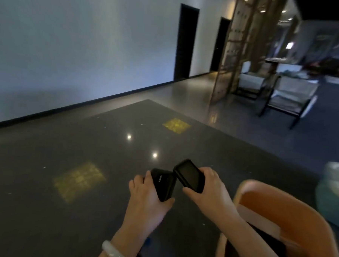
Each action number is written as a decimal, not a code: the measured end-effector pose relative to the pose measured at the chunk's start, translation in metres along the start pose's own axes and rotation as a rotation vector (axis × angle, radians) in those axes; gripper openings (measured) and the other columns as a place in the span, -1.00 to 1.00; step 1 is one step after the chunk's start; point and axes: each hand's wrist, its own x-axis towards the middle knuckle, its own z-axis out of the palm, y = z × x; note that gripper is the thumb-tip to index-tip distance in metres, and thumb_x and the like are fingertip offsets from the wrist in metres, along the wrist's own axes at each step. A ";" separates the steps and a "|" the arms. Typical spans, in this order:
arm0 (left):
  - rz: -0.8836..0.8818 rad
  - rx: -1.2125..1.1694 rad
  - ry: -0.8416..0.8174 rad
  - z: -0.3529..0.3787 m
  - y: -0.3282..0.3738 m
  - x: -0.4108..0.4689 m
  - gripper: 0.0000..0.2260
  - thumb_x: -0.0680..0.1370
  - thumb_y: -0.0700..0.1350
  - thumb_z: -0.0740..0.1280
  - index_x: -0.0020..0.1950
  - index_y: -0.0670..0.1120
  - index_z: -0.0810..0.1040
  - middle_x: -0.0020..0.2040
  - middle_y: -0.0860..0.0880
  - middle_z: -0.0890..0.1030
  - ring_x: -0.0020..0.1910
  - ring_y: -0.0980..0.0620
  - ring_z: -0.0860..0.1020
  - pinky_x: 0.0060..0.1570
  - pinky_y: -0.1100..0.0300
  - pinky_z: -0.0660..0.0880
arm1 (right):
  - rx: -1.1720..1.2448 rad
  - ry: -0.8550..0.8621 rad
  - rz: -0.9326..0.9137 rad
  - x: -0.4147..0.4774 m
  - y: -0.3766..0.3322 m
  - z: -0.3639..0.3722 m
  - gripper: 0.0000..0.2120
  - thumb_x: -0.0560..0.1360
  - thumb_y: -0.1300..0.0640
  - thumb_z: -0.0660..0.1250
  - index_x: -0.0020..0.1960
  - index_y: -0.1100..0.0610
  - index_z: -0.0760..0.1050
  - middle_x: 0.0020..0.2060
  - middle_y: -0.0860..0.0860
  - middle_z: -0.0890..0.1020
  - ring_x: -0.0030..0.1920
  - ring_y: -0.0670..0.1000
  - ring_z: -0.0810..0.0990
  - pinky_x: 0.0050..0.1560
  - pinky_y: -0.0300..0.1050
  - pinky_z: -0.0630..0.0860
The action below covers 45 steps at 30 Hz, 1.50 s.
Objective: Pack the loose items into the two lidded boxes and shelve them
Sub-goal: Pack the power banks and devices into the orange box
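Note:
My left hand [147, 196] grips a black power bank [164, 184] with white lettering on its side, held just above the dark glossy table [85, 153]. My right hand [210, 187] holds a second black slab-shaped device [189, 174], tilted, its near corner touching the power bank. An orange open box [268, 216] sits blurred at the lower right under my right forearm, with something dark inside. No lid or shelf shows in this view.
A pale teal object [332, 188] lies blurred at the right edge. Two yellowish light patches [79, 179] mark the tabletop. Beyond it are a white wall, dark doorways [186, 40], a wooden screen [235, 53] and chairs [288, 95].

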 end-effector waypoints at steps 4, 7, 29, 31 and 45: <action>0.160 -0.014 -0.099 0.042 0.055 0.002 -0.25 0.39 0.13 0.49 0.48 0.03 0.21 0.20 0.06 0.27 0.25 0.07 0.19 0.21 0.18 0.33 | 0.014 0.083 0.139 -0.015 0.059 -0.053 -0.51 0.40 -0.05 0.49 0.21 -0.09 0.32 0.02 -0.16 0.46 -0.04 -0.17 0.54 -0.11 -0.27 0.56; 0.237 0.006 -0.165 0.063 0.083 0.001 -0.23 0.39 0.18 0.47 0.48 0.00 0.21 0.21 0.06 0.27 0.24 0.10 0.18 0.23 0.19 0.34 | 0.039 0.132 0.229 -0.028 0.095 -0.079 -0.52 0.36 -0.05 0.52 0.17 -0.09 0.38 0.03 -0.18 0.51 -0.03 -0.22 0.55 -0.11 -0.30 0.54; 0.396 0.223 -0.406 0.127 0.135 0.024 -0.12 0.46 0.25 0.35 0.58 -0.07 -0.02 0.39 -0.02 0.18 0.43 -0.04 0.10 0.37 0.13 0.29 | 0.030 0.160 0.399 -0.011 0.197 -0.096 -0.69 0.41 -0.11 0.46 0.13 -0.16 0.53 -0.05 -0.19 0.65 -0.04 -0.24 0.60 0.04 -0.29 0.53; 0.385 0.225 -0.405 0.127 0.134 0.026 -0.12 0.46 0.26 0.35 0.58 -0.07 -0.03 0.40 -0.02 0.17 0.43 -0.04 0.09 0.38 0.12 0.28 | 0.002 0.166 0.398 -0.010 0.198 -0.093 -0.71 0.38 -0.14 0.48 0.06 -0.12 0.56 -0.07 -0.21 0.64 -0.06 -0.27 0.59 -0.02 -0.35 0.50; 0.372 0.237 -0.377 0.126 0.132 0.025 -0.12 0.46 0.27 0.34 0.58 -0.08 -0.02 0.37 -0.02 0.19 0.39 -0.02 0.15 0.34 0.15 0.34 | 0.155 0.163 0.396 -0.002 0.212 -0.079 -0.83 0.49 0.28 0.40 0.02 0.06 0.60 -0.12 -0.11 0.64 -0.18 -0.22 0.62 -0.23 -0.37 0.54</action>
